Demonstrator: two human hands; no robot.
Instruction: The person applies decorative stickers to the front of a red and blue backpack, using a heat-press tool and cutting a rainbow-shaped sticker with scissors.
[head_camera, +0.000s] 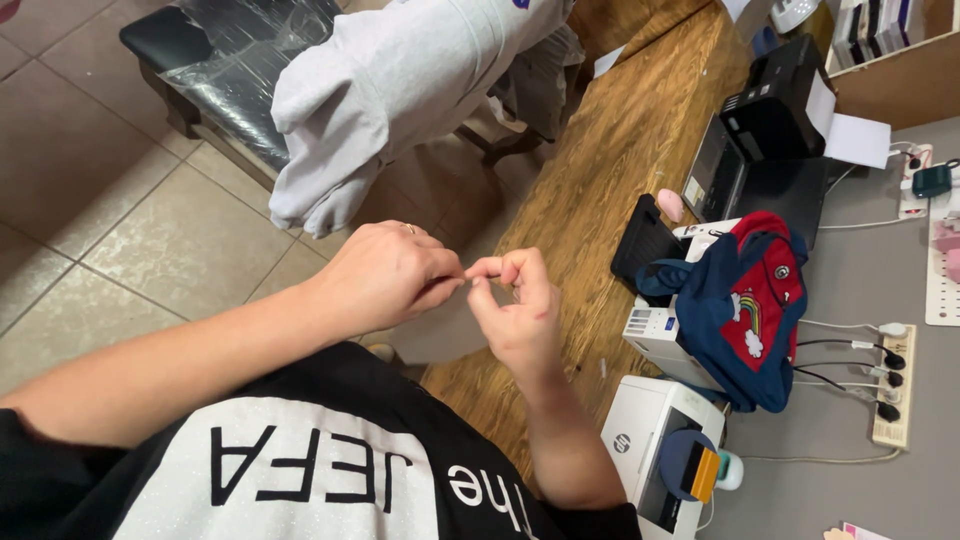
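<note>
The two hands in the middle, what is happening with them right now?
A person brings both hands together in front of the body, beside a wooden counter. The left hand and the right hand meet at the fingertips, pinching something too small to make out. On the counter stand a white printer, a black printer and a blue and red backpack. A grey sweatshirt hangs over a bench behind.
</note>
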